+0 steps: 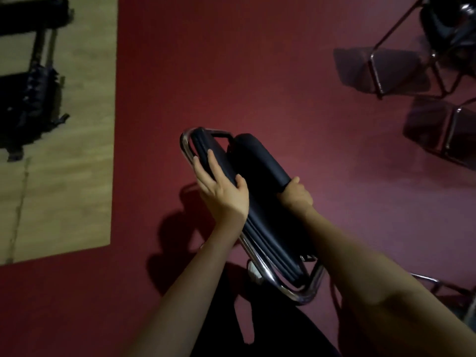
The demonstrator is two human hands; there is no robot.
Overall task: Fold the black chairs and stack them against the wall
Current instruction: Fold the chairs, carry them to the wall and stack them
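Hands are both engaged on one folded chair (pixel 260 176), which is held clear of the red carpet (pixel 257 73) in front of the person, tilted so its length runs from upper left to lower right. The black back pad and seat pad lie close together inside the chrome frame (pixel 302 295).

Left hand (pixel 221 189): fingers laid straight along the outer face of the left pad, thumb hooked over its upper edge, so the pad is clamped between thumb and fingers.

Right hand (pixel 297 195): wrapped round the near end of the right pad, thumb on top. The other fingers are hidden beneath.

Surroundings: a wood-grain area (pixel 77 176) borders the carpet on the left; whether it is floor or wall cannot be told. Dark chairs (pixel 28 104) stand against it, blurred. An unfolded chair (pixel 448 27) stands on the carpet at upper right, well apart from the held one.
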